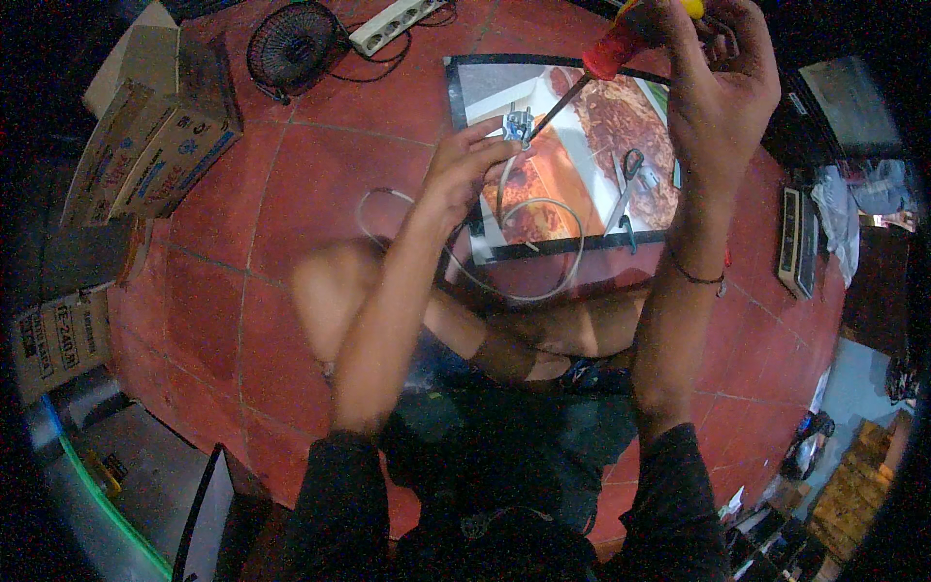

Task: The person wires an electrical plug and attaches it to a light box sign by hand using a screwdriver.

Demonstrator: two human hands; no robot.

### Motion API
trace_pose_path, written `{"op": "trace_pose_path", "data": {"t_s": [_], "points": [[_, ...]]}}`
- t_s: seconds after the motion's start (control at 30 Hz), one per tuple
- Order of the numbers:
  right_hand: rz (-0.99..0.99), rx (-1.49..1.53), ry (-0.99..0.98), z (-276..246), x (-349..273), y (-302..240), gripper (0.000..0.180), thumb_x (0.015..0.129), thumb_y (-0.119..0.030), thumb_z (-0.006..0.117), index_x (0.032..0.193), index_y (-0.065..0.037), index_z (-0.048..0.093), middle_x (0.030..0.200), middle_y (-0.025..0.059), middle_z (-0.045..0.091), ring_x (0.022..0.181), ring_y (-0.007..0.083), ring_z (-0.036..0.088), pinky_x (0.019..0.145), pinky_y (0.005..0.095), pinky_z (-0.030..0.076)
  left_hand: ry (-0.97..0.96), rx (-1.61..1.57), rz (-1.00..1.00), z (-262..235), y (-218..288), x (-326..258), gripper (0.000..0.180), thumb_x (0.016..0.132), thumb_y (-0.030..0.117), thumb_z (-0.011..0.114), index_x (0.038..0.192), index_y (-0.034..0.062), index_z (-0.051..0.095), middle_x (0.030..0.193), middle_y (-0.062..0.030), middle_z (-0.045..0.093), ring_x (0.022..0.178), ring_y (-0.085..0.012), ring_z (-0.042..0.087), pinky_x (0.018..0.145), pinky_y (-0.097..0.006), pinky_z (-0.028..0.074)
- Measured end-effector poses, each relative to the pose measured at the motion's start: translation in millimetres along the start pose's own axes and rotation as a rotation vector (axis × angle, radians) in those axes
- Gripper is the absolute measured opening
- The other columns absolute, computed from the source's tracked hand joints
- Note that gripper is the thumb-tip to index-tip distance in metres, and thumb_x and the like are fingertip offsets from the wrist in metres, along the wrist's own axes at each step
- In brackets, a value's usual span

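Slanting down-left from the closed grip of the right hand (722, 82), the red-and-yellow screwdriver (605, 61) points its long shaft (562, 104) at the small silver metal fitting (519, 122) — pinched in the grip of the left hand (467, 167), above the picture-covered panel (473, 81). The shaft's far end lies nearer the left hand — whether touching the fitting, I cannot tell.

Lettering (119, 167) on two cardboard boxes (184, 136)
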State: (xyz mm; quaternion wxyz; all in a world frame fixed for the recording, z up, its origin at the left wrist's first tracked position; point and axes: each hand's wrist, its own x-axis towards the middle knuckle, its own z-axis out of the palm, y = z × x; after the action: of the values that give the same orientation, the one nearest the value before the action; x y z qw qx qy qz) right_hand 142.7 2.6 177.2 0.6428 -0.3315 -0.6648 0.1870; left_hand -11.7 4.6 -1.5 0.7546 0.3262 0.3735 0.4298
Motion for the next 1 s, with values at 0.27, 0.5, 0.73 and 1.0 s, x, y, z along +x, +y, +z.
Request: {"op": "trace_pose_path", "data": {"t_s": [0.27, 0.5, 0.73, 1.0], "points": [[0.013, -0.182, 0.0, -6, 3, -5, 0.021, 0.092, -0.009, 0.053, 0.111, 0.0, 0.053, 0.087, 0.0053, 0.059, 0.077, 0.0089, 0.057, 0.066, 0.0213, 0.048, 0.032, -0.06, -0.053, 5, 4, -2, 0.051, 0.078, 0.002, 0.064, 0.123, -0.0094, 0.044, 0.098, -0.0162, 0.064, 0.084, -0.016, 0.064, 0.07, -0.023, 0.052], [0.141, -0.037, -0.049, 2, 5, -14, 0.02, 0.089, -0.006, 0.056, 0.108, 0.001, 0.052, 0.086, 0.0066, 0.06, 0.075, 0.0106, 0.059, 0.066, 0.023, 0.05, 0.004, -0.065, -0.024, 2, -5, 2, 0.052, 0.078, 0.004, 0.063, 0.123, -0.01, 0.043, 0.098, -0.0173, 0.064, 0.085, -0.0164, 0.064, 0.072, -0.024, 0.052], [-0.068, -0.249, -0.01, -5, 9, 8, 0.015, 0.089, -0.006, 0.058, 0.101, 0.002, 0.055, 0.089, 0.0069, 0.062, 0.082, 0.0118, 0.061, 0.072, 0.0243, 0.05, -0.075, -0.094, -0.028, 9, 7, -10, 0.055, 0.077, 0.005, 0.065, 0.124, -0.0094, 0.041, 0.101, -0.0148, 0.063, 0.086, -0.017, 0.064, 0.078, -0.027, 0.053], [0.031, -0.313, 0.076, -11, -1, 8, 0.011, 0.086, -0.005, 0.06, 0.09, 0.001, 0.052, 0.097, 0.0091, 0.059, 0.088, 0.0125, 0.058, 0.076, 0.0269, 0.048, -0.144, -0.173, -0.019, 6, 0, -2, 0.055, 0.077, 0.004, 0.065, 0.125, -0.0097, 0.04, 0.1, -0.0162, 0.063, 0.087, -0.0181, 0.064, 0.075, -0.025, 0.053]]}}
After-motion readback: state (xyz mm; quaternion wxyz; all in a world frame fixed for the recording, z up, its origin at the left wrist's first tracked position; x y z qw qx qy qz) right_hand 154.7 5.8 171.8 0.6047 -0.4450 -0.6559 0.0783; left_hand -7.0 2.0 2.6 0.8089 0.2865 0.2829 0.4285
